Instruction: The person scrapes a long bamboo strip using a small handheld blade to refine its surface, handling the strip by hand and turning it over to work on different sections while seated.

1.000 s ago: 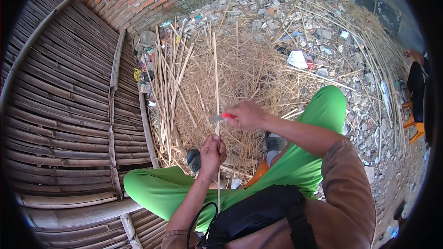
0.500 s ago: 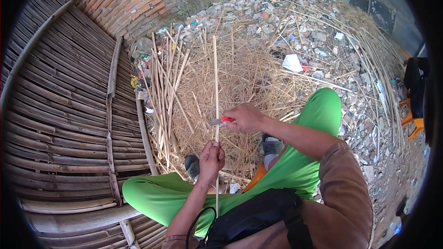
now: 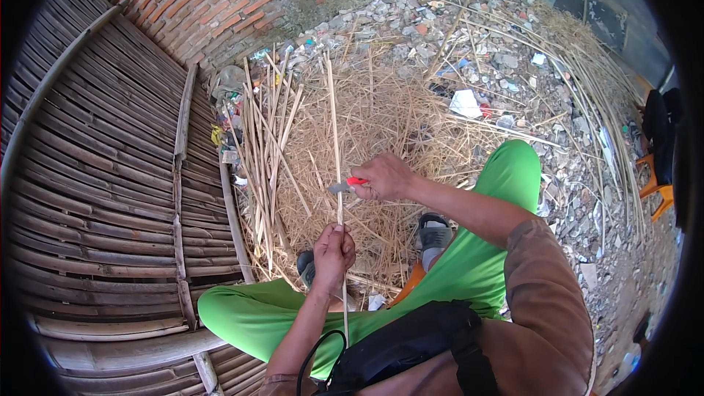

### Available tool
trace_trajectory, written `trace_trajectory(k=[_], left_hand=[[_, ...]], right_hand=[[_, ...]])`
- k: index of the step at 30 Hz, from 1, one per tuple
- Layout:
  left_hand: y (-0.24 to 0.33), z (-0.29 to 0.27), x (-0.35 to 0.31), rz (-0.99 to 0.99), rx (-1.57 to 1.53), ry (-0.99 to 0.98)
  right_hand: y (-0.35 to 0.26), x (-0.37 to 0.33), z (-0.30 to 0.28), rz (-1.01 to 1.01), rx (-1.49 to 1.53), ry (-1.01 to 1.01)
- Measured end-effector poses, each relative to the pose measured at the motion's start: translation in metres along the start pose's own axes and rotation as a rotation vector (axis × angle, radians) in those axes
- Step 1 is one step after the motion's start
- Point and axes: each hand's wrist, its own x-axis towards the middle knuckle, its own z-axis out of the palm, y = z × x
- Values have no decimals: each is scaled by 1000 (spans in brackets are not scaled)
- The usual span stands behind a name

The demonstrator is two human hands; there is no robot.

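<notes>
A long, thin, pale bamboo strip (image 3: 334,117) points away from me, its near end passing under my left wrist toward my lap. My left hand (image 3: 334,251) is closed round it, thumb on top. Just beyond, my right hand (image 3: 385,177) grips a knife (image 3: 356,181) with a red handle. The knife's short grey blade (image 3: 339,187) lies crosswise against the strip, a little farther out than my left fingers. Whether the blade cuts into the strip cannot be made out.
Shavings (image 3: 381,117) cover the ground ahead. Cut bamboo strips (image 3: 271,139) lie in a pile at the left, beside a bamboo slat panel (image 3: 110,198). Rubble (image 3: 506,59) spreads to the right, with long canes (image 3: 587,95). A brick wall (image 3: 213,7) stands behind; an orange chair (image 3: 655,183) is far right.
The bamboo strip's far end has swung slightly to the left. My right hand and the knife have moved a little away from me and left; my left hand has barely moved.
</notes>
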Motion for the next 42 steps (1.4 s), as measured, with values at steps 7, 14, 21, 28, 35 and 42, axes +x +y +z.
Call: trace_trajectory(k=[7, 14, 21, 28, 35, 42], left_hand=[[-4, 1, 0, -38, 7, 20], [-10, 2, -10, -67, 48, 54], [-13, -4, -9, -57, 30, 23], [-17, -7, -15, -38, 48, 7], [-21, 0, -25, -34, 99, -106], [-35, 12, -52, -63, 191, -257]], right_hand=[[5, -6, 7, 64, 5, -64], [9, -6, 4, 134, -17, -103], [-2, -7, 8, 74, 55, -86], [18, 6, 2, 228, -17, -77], [88, 34, -51, 374, -167, -25], [202, 32, -142, 816, -275, 29]])
